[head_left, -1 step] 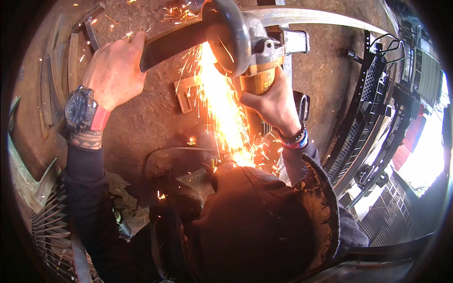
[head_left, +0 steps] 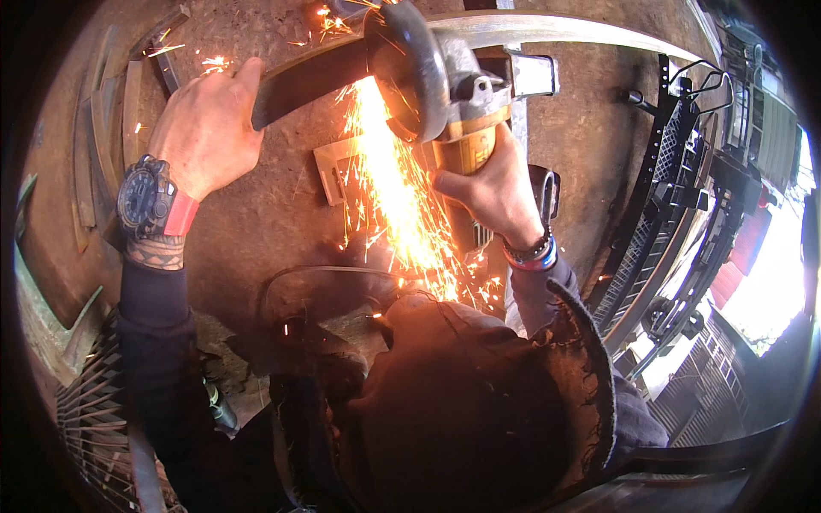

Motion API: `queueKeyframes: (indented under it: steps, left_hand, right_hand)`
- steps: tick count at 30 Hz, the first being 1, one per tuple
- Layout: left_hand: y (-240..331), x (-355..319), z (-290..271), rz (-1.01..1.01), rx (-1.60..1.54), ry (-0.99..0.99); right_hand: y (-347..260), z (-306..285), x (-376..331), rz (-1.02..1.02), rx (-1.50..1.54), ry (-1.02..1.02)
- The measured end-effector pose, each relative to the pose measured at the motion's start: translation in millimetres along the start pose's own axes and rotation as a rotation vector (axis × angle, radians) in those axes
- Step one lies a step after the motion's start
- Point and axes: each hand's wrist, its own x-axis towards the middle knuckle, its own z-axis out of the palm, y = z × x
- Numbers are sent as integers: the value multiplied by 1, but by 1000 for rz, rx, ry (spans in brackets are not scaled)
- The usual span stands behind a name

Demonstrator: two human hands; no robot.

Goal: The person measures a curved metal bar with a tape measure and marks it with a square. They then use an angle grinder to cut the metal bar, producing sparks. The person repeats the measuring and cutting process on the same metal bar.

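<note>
My left hand [head_left: 207,130], with a watch on its wrist, is closed round the near end of a dark flat metal bar [head_left: 312,81]. In my right hand [head_left: 499,190] is the yellow body of an angle grinder [head_left: 469,147]. The grinder's round guard and disc [head_left: 409,73] meet the bar, and a bright stream of sparks [head_left: 398,192] shoots down toward my dark apron [head_left: 462,393]. Beyond the grinder a pale, shiny metal strip [head_left: 573,30] runs off to the right; whether it is one piece with the bar is hidden behind the tool.
On the brown surface lie a small angular metal piece [head_left: 329,171] and, at left, several metal strips [head_left: 131,120]. Thin metal rods [head_left: 94,406] fan out at lower left. Black metal frames with mesh [head_left: 637,214] stand along the right.
The grinder has shifted very slightly to the left, and the spark pattern differs. Both hands keep their grip.
</note>
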Motion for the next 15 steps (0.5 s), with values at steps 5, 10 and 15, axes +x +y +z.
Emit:
queueKeyframes:
  steps: [5, 10, 15]
  left_hand:
    - [4, -7, 16, -10, 68, 58]
    - [-3, -7, 9, 110, -54, 125]
    - [-19, 15, 1, -67, -527, -288]
  right_hand:
    - [13, -6, -26, 79, 44, 5]
    - [24, -19, -40, 12, 109, 39]
    - [23, -21, -40, 97, 43, 17]
